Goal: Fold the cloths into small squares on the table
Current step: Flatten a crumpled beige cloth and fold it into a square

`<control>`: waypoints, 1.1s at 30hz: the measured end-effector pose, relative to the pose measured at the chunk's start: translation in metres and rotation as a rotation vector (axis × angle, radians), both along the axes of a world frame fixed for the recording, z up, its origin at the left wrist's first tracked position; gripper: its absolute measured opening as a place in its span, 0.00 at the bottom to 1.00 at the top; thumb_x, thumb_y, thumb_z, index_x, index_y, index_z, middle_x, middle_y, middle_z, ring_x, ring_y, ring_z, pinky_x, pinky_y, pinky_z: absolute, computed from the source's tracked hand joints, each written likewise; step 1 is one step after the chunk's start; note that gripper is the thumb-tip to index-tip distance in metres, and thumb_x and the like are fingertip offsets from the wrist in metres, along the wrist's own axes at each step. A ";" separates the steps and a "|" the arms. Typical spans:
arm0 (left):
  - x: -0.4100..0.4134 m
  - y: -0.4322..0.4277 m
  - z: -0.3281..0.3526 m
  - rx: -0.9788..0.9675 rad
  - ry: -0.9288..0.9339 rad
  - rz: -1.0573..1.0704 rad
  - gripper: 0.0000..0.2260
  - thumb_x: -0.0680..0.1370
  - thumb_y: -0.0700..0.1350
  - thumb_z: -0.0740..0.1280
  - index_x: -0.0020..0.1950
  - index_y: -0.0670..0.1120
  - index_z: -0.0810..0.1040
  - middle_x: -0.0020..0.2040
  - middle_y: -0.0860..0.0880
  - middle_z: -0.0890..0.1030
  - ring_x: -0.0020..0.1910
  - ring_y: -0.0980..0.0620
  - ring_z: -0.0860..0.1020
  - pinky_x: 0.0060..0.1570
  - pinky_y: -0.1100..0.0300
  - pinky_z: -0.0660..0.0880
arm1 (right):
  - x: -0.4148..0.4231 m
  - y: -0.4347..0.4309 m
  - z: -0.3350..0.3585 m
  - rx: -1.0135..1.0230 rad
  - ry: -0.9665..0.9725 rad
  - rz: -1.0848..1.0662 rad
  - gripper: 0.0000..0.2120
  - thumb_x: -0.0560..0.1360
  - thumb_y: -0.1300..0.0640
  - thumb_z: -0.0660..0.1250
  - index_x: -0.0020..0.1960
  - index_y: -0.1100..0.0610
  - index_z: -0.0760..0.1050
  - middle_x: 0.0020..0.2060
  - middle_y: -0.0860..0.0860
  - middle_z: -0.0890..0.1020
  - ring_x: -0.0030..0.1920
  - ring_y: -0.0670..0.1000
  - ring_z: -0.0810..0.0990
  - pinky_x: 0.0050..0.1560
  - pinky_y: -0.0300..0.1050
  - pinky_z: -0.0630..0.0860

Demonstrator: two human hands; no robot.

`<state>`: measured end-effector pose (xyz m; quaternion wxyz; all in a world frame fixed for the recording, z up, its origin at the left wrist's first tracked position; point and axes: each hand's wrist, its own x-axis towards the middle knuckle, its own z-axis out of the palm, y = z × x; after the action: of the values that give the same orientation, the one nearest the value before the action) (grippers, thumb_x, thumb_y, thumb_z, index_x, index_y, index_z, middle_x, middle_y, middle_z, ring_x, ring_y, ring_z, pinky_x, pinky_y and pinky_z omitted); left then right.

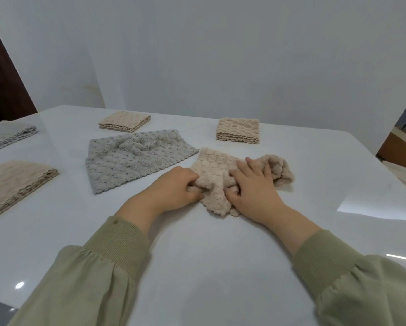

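Observation:
A crumpled beige cloth (pixel 214 169) lies in the middle of the white table (pixel 197 255). My left hand (pixel 176 190) pinches its near left edge with curled fingers. My right hand (pixel 253 187) grips the bunched fabric just to the right, fingers partly spread over it. A grey cloth (pixel 136 158) lies unfolded and slightly rumpled to the left of it. Folded beige squares sit at the far middle (pixel 124 121), far right (pixel 238 130) and near left (pixel 14 184). A folded grey square (pixel 8 136) rests at the far left.
A white wall rises behind the table. A dark brown panel (pixel 2 78) stands at the far left. Past the table's right edge there is a wooden piece of furniture (pixel 399 147).

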<state>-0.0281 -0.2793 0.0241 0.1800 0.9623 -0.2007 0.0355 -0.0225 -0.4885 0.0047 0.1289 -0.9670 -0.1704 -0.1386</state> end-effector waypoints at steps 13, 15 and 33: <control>0.000 0.016 0.007 -0.206 -0.206 0.245 0.11 0.69 0.48 0.75 0.44 0.47 0.76 0.52 0.52 0.73 0.55 0.53 0.69 0.49 0.62 0.62 | 0.005 -0.008 -0.009 0.101 -0.143 0.249 0.10 0.65 0.52 0.63 0.41 0.56 0.78 0.39 0.51 0.80 0.46 0.57 0.77 0.53 0.52 0.71; 0.000 0.018 0.009 -0.170 -0.117 0.187 0.11 0.68 0.50 0.76 0.44 0.49 0.79 0.51 0.53 0.73 0.54 0.54 0.69 0.51 0.60 0.64 | 0.008 -0.010 -0.009 0.190 -0.150 0.230 0.05 0.65 0.63 0.64 0.40 0.58 0.78 0.36 0.53 0.80 0.43 0.57 0.77 0.48 0.46 0.68; 0.000 -0.005 0.008 -0.033 0.034 0.097 0.13 0.78 0.50 0.65 0.61 0.49 0.78 0.55 0.52 0.80 0.54 0.53 0.77 0.54 0.58 0.72 | 0.006 -0.019 0.051 0.223 0.093 -0.304 0.14 0.74 0.52 0.56 0.44 0.59 0.76 0.42 0.56 0.81 0.45 0.58 0.77 0.43 0.47 0.73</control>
<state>-0.0281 -0.2840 0.0325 0.1972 0.9683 -0.1499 0.0311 -0.0160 -0.5073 0.0553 0.2207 -0.9667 0.0001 -0.1297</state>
